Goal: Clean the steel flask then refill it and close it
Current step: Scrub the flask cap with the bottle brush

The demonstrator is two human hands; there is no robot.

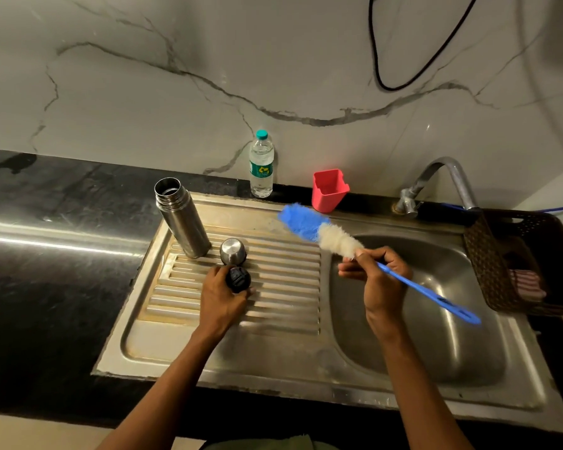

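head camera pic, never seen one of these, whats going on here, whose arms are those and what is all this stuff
There is no machine here. The one picture comes from a camera worn on a person's head, looking down, so the two arms are the wearer's own.

The left hand holds a small black stopper on the ribbed steel draining board. The right hand grips a bottle brush with a blue and white head and a blue handle, held over the sink bowl.

On the board stand the open steel flask and, beside it, its steel cup, upside down. Behind, against the marble wall, are a plastic water bottle with a green cap and a red plastic holder. To the right are the tap and a dark basket.
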